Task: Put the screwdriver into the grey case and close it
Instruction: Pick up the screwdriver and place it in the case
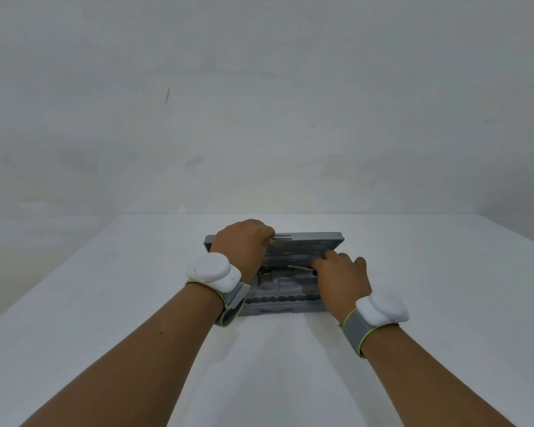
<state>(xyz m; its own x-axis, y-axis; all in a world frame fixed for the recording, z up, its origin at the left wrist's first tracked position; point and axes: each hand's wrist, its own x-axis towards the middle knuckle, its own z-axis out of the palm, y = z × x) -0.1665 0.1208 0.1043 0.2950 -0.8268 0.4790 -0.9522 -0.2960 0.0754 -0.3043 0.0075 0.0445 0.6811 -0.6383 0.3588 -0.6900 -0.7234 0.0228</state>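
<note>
A grey case lies open on the white table, its lid standing up at the far side. My left hand grips the lid's upper left edge. My right hand rests inside the tray, fingers closed on the dark handle of the screwdriver, whose metal shaft points left across the tray. Most of the handle is hidden under my fingers. Both wrists wear white devices on grey straps.
The case sits near the table's middle, toward the far edge. A plain grey wall rises behind the table. The table's left edge runs diagonally at the left of the view.
</note>
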